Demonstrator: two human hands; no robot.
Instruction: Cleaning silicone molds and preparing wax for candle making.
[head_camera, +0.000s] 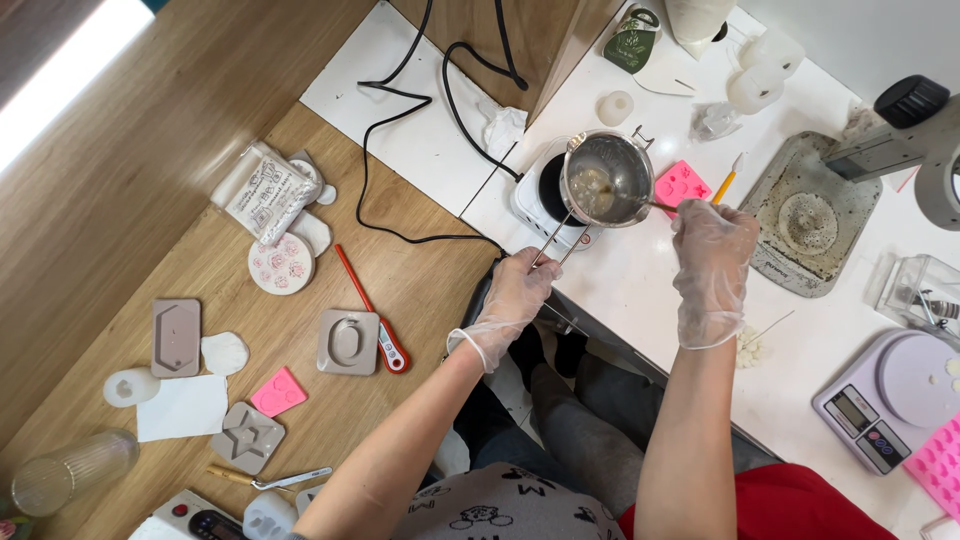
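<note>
Near the front edge of the white table (640, 290), just beside the corner where it meets the lower wooden table (330, 290), the left hand (515, 295) is gripping the thin wire handle of a small steel melting pot (607, 180) and holding it over a little white hotplate (545, 200). The right hand (712, 262) is closing its fingers round a slim stirring stick (662, 205) whose tip is reaching into the pot. Both hands are wearing thin, clear, wrinkled gloves.

The pot is shiny and round, with a pale, cloudy, half-melted mass inside, probably wax. As I judge it, the risks are plain: the pot is hanging on a long narrow handle, so a tilt of the wrist could be sending hot liquid over the hotplate, the table edge or the lap below. The thin gloves would be giving little shield against heat. The black cable (440, 110) is looping loosely across the tabletop, and a snag could be dragging the hotplate.

Just beyond the pot a pink silicone mould (682, 182) is lying flat, soft and matt. Further right a grey speckled tray (805, 215) is resting, and at the right edge a lilac kitchen scale (890, 395) is sitting. On the wooden table, well apart, grey moulds (347, 342) and a red probe thermometer (372, 315) are lying
</note>
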